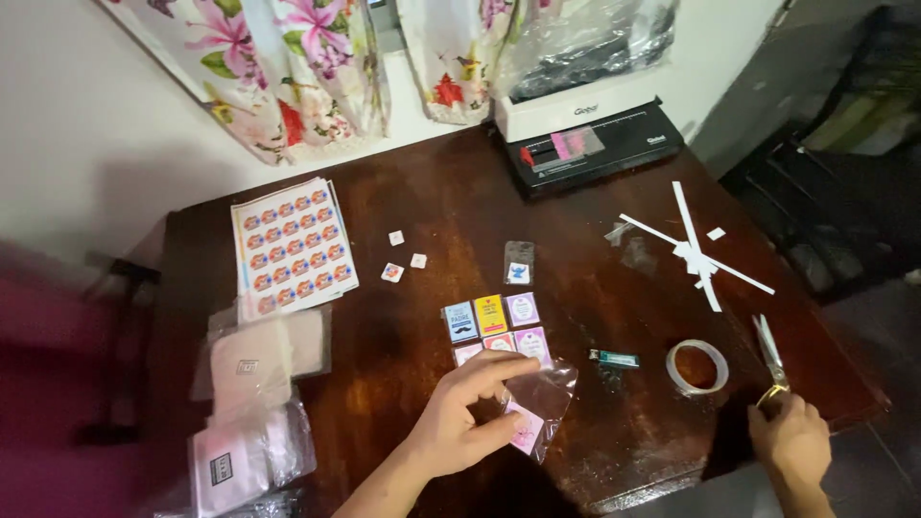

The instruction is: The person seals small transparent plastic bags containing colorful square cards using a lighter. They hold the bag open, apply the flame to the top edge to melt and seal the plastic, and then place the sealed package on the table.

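Plastic sleeve [539, 398] with a pink card sits pinched under our left hand [460, 417]. We should hold it flat while our right hand [791, 436], fingers closed around the scissors [769, 357], lifts them carefully.

- There is one view only, from a camera worn on the person's head, looking steeply down onto the dark wooden table [422, 201].
- It faces forward across the table towards the white wall [86, 115] and the flowered curtain [317, 58] at the far edge.
- It sits close: both hands enter at the bottom edge, the left hand [460, 417] near the middle, the right hand [791, 441] towards the lower right corner.
- The table runs slightly askew in the picture, its right corner nearest.
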